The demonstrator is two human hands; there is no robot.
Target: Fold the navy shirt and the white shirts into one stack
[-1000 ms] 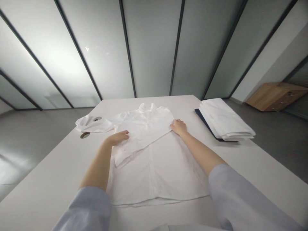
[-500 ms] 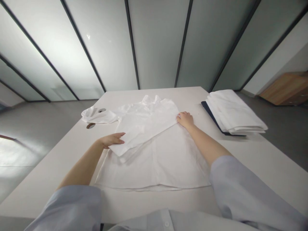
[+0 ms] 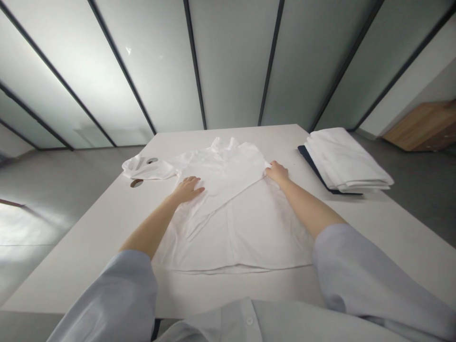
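A white shirt [image 3: 249, 228] lies spread on the table, collar at the far end and hem towards me. One sleeve [image 3: 210, 202] is folded slantwise across its body, from the right shoulder side down to the left. The other sleeve [image 3: 156, 169] stretches out to the left, crumpled at its end. My left hand [image 3: 188, 189] rests on the shirt's left side, open, with its fingers spread flat on the cloth. At the right edge below the shoulder, my right hand [image 3: 277, 172] has its fingers closed on the shirt's cloth.
On the right of the white table [image 3: 89, 247] lies a stack of folded white cloth [image 3: 349, 159] over a dark flat board [image 3: 313, 168]. A round hole [image 3: 136, 183] in the tabletop shows beside the outstretched sleeve. Frosted glass panels [image 3: 235, 61] stand behind the table.
My left hand has let go of the folded sleeve's lower end and moved up and right onto the shirt's side. The sleeve now lies flatter. My right hand has stayed at the right edge.
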